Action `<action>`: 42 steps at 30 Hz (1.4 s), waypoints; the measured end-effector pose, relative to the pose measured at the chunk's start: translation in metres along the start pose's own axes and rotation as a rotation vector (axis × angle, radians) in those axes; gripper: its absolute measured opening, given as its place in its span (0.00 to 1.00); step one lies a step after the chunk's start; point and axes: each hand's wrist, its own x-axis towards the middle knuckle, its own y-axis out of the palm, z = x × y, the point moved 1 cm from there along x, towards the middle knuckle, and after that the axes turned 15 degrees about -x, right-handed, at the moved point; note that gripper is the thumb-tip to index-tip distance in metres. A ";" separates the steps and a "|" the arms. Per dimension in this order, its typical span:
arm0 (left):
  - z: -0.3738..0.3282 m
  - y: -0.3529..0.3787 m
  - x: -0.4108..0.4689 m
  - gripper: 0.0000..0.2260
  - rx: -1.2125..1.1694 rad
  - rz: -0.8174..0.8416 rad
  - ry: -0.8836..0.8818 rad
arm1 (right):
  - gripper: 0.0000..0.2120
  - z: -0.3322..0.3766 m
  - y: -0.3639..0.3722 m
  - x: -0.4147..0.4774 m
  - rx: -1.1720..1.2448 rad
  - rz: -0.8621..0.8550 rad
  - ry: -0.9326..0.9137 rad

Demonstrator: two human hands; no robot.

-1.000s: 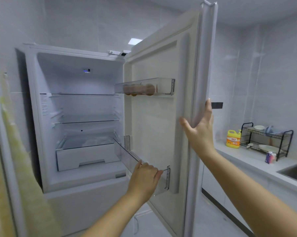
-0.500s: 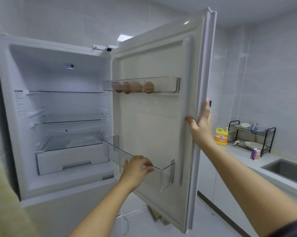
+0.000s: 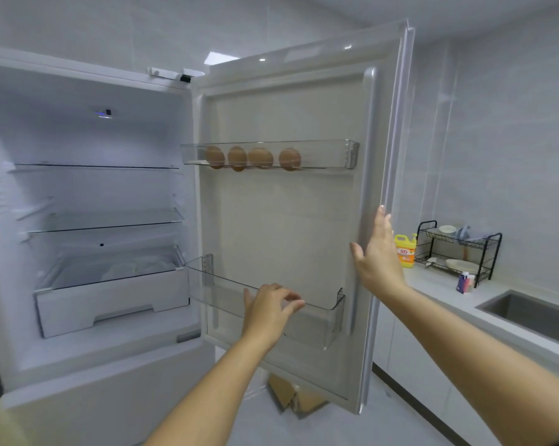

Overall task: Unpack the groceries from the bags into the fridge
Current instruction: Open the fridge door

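The white fridge stands open, its glass shelves bare and a white crisper drawer at the bottom. Its door is swung out to the right. Several brown eggs sit in the upper door bin. The lower door bin holds nothing. My left hand hovers at that bin's front rim, fingers loosely curled and holding nothing. My right hand lies flat against the door's outer edge, fingers straight. No grocery bags are in view.
To the right, a counter carries a yellow detergent bottle, a black dish rack with bowls, a small carton and a sink. Folded cardboard lies on the floor under the door.
The door has swung wider and more of the fridge's inside shows. My left hand has let go of the lower bin's rim. My right hand stays on the door's edge.
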 end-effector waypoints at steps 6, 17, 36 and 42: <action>0.054 -0.044 0.030 0.10 0.049 0.004 -0.044 | 0.40 -0.014 -0.001 0.012 -0.128 0.016 0.014; 0.065 -0.043 0.067 0.13 -0.051 0.093 0.011 | 0.37 -0.006 0.021 0.021 -0.384 -0.024 0.133; 0.132 -0.075 0.082 0.12 0.002 0.060 0.193 | 0.28 0.036 0.094 -0.044 -0.809 0.166 0.060; 0.135 -0.075 0.082 0.13 -0.023 0.060 0.204 | 0.27 0.039 0.093 -0.045 -0.795 0.169 0.068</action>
